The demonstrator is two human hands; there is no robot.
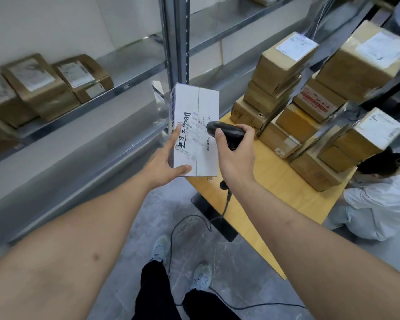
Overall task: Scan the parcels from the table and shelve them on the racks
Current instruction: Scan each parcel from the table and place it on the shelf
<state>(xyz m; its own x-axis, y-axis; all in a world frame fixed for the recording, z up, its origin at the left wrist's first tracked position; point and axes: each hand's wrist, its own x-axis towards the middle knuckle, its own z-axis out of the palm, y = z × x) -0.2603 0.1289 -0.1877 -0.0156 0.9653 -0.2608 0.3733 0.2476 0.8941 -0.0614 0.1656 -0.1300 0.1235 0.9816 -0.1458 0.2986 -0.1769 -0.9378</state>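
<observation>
The white parcel (195, 130) was held in the air over the desk's (273, 204) near left corner, close to the rack upright (174, 40). Its long axis ran away from the person, the labelled face turned up toward the camera, with print reading sideways and partly blurred.

The left hand (164, 162) gripped the parcel's near left corner, thumb laid across the near edge and index finger stretched along the top face; the other fingers were hidden beneath the box. The right hand (234, 155) was wrapped around the grip of a black scanner (224, 132), whose head pointed left at the parcel's label, just above it. The scanner's cable (189, 225) trailed down to the floor.

Brown parcels (310, 107) were stacked along the desk's far side, their labels smeared by motion blur. More brown parcels (53, 84) lay on the rack's shelf (134, 63) at left, the leftmost cut off by the frame.
</observation>
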